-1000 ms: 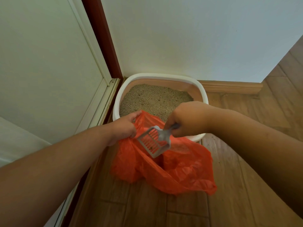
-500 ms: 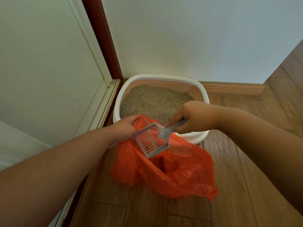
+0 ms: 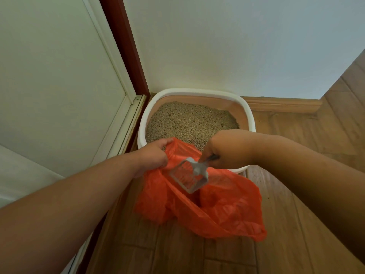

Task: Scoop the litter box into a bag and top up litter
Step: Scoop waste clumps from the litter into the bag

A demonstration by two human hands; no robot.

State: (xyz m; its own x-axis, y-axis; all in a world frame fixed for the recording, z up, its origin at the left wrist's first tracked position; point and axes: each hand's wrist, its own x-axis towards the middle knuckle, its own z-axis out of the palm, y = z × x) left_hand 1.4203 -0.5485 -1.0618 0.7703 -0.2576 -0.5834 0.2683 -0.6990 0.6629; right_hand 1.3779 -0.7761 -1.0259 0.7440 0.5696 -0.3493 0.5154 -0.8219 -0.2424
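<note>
Door panel (image 3: 55,80) and its dark red frame (image 3: 126,48) take up the far left, with the white-rimmed litter box (image 3: 249,115) tucked into the corner right beside them on the wood floor (image 3: 296,234). Litter (image 3: 189,121) inside looks fairly level, with a few small dents; can't make out any clumps from here.

Moving right, the left hand (image 3: 153,155) has its grip closed on the rim of the orange plastic bag (image 3: 227,210), holding the mouth up just at the near edge of the box. The rest of the bag slumps on the floor in front of the box.

Next over, the grey slotted scoop (image 3: 190,176) hangs over the bag opening, tilted mouth-down. It looks empty to me, orange showing through the slots. The right hand (image 3: 229,148) has its grip wrapped round the scoop handle, knuckles over the front rim of the box.

My read: this is the dump-into-bag bit. To do it well I'd keep the left hand pulling the rim taut and high so the mouth stays wide, get the scoop lip properly inside the opening before tapping it off, and keep the bag snug against the box so stray granules land in it and not on the floor. No fresh litter container in view, so the top-up looks a way off.
</note>
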